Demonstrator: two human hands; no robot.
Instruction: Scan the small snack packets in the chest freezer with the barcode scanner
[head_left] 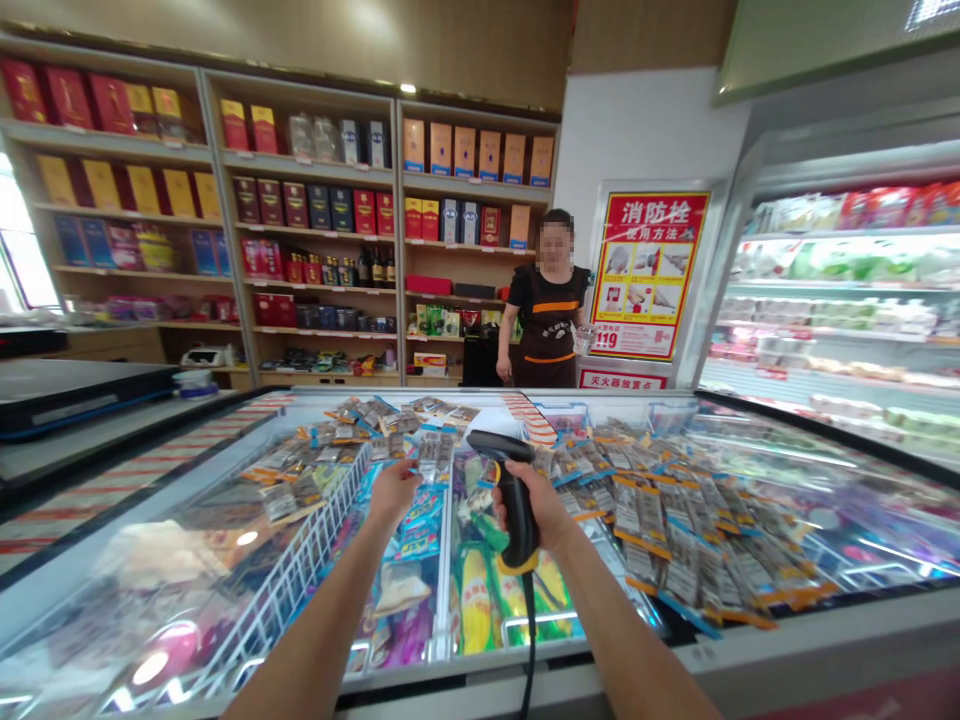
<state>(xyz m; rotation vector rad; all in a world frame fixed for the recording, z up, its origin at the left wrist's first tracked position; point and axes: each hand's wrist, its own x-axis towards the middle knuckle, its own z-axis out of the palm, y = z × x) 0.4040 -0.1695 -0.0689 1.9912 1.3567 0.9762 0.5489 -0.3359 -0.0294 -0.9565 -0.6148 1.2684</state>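
My right hand [536,505] is wrapped round the grip of a black and yellow handheld barcode scanner [517,520]. The scanner's head points left, and its cable hangs down over the freezer's front edge. My left hand [395,490] is closed in a pinch at the edge of a small packet [435,455] with a printed grey label, just left of the scanner's head. Many similar packets [682,530] with orange and blue edges lie piled on the freezer's glass top to the right. Another spread of packets [345,425] lies at the back left.
Under the glass, the chest freezer holds bagged goods [480,595] and a white wire basket [300,560]. A person [551,310] in a dark apron stands behind it. Shelves of boxes [322,205] line the back wall. A lit refrigerated case [847,300] stands at right.
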